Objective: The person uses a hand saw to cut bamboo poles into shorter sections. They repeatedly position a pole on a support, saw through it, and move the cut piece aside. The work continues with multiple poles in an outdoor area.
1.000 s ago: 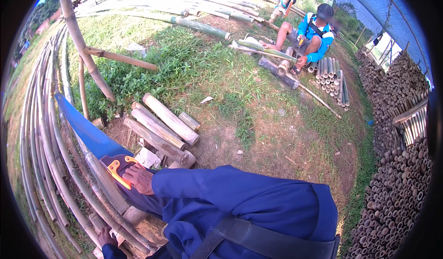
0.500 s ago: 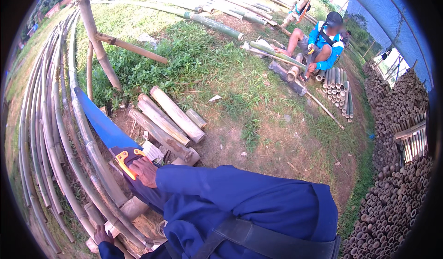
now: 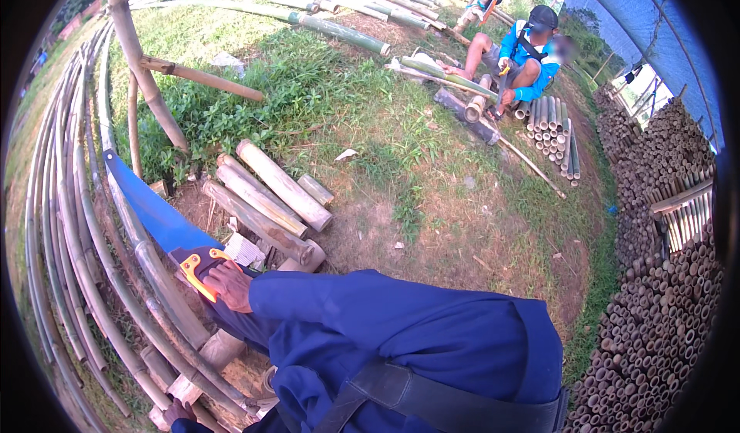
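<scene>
My right hand (image 3: 229,285) is closed round the orange and dark handle of a handsaw (image 3: 146,211). Its long blue blade points away to the far left, above the bamboo poles. Low at the left, my left hand (image 3: 179,412) rests on a long bamboo pole (image 3: 137,365), its fingers bent over it and partly hidden. Under the poles lies a thick bamboo piece (image 3: 220,350) as a crosswise support. Between my arms, the cut end of a bamboo tube (image 3: 269,379) shows.
Cut bamboo lengths (image 3: 285,186) lie ahead beside a slanting post (image 3: 146,70). A co-worker (image 3: 532,55) in a blue jacket sits at the far right, holding a saw over bamboo. Large stacks of cut bamboo (image 3: 655,325) line the right under a blue sheet (image 3: 640,24).
The whole view has shifted slightly, so the scene sits further left and up. My left hand appears lower, nearer me along the pole. My right hand still holds the saw.
</scene>
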### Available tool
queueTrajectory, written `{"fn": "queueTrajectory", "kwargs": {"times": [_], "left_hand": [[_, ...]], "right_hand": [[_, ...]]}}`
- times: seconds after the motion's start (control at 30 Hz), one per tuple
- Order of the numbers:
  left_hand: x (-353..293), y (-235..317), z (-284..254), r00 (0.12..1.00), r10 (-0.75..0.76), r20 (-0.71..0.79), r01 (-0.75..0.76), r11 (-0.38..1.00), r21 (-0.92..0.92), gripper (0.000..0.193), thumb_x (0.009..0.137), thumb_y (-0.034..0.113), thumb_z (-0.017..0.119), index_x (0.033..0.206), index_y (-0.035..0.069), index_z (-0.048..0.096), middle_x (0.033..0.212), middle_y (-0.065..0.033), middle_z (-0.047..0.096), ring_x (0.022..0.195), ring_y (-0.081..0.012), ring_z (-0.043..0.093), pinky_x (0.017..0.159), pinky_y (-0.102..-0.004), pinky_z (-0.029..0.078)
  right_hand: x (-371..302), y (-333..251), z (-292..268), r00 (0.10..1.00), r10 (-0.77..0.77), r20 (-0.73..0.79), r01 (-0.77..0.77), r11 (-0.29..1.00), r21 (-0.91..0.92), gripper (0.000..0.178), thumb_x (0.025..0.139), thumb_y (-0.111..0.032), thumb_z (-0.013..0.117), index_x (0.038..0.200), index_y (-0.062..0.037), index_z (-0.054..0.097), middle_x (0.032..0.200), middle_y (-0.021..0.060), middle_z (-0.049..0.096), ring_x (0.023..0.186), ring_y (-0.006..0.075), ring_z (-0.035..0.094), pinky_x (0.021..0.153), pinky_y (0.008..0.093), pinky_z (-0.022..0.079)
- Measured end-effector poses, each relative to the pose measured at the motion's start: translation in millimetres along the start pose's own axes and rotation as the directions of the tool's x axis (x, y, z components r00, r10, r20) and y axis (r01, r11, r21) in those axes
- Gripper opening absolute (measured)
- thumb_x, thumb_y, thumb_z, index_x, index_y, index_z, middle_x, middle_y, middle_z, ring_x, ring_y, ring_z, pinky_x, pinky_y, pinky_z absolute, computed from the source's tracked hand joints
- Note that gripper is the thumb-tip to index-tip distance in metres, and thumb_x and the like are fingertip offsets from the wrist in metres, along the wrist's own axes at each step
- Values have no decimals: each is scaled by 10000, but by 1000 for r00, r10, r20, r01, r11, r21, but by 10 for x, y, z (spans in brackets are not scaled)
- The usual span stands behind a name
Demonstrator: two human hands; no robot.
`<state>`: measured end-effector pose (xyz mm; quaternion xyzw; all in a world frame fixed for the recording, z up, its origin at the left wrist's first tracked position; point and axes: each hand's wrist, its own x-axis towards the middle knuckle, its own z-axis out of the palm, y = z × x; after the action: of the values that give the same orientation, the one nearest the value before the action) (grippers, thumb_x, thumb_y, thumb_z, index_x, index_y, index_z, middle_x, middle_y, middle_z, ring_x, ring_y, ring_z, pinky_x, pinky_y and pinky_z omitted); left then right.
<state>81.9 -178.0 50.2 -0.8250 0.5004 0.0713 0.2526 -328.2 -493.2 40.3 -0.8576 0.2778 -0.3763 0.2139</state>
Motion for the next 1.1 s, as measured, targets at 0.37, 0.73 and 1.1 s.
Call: {"fn": "queueTrajectory", "kwargs": {"times": [0.37,0.73,1.1], "left_hand": [[-320,-121,-599,931,-263,-254,169,925,-339,329,910,230,672,1218,122,638,1212,-142,676,1059,-386,669,903,-504,549],[-1496,-741,116,615,-789,7,535,411,-738,392,910,424,729,1163,126,749,1082,-106,772,988,-289,730,885,-429,561],[-945,-199,218,635,-703,321,723,394,-567,1119,644,752,821,1352,-57,510,1406,-228,571,1313,-366,573,1079,-460,485]], "right_hand": [[136,-8,-315,1000,-14,26,14,1000,-16,305,749,-60,681,1029,-55,559,961,146,563,964,363,566,872,491,386],[51,62,-82,987,152,49,-157,980,119,303,958,-203,720,1137,-7,573,1015,196,612,949,420,558,869,511,408],[185,-64,-68,988,89,127,-92,996,15,259,890,-104,718,1093,-20,581,954,174,596,923,421,570,876,497,412]]}}
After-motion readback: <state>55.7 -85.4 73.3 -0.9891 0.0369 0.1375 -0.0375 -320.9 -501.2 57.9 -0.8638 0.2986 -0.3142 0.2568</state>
